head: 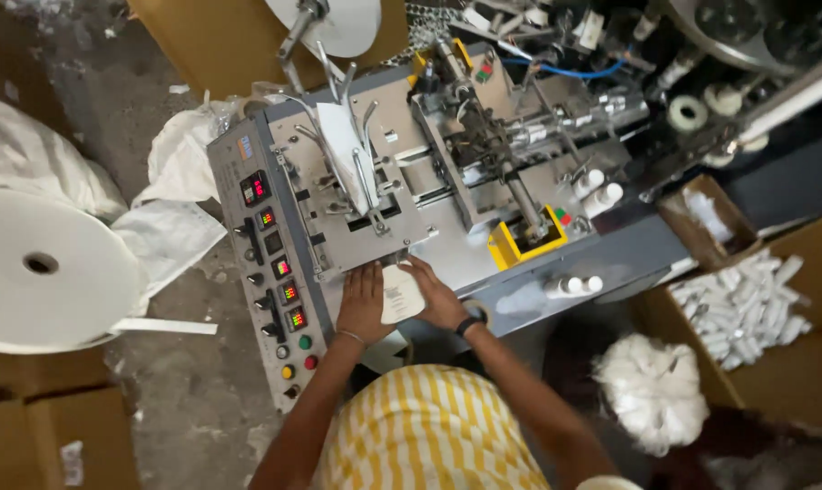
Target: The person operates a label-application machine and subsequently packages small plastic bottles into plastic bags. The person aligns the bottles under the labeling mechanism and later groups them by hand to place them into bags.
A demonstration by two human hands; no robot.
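Dusty concrete floor (202,399) and cardboard boxes ring a grey packing machine (447,172) in a cluttered workshop, seen from above the worker's head. Both hands meet at the machine's front edge, where a small white packet (402,292) lies flat just below the outlet: the left hand (364,304) rests with fingers spread along the packet's left side, while the right hand (436,295), a dark band at its wrist, curls over the right edge, touching it. Judging by this, the packet is being gathered off the machine; lifting it would call for a firmer pinch from both sides. A control panel (270,263) with red displays, knobs and coloured buttons sits just left of the hands. A big roll of white paper (44,268) stands well apart on the left, beside crumpled white sacks (171,204). To the right, a box of small white tubes (742,308) and a fluffy white bundle (651,390) crowd the worker's elbow, leaving little room on that side.
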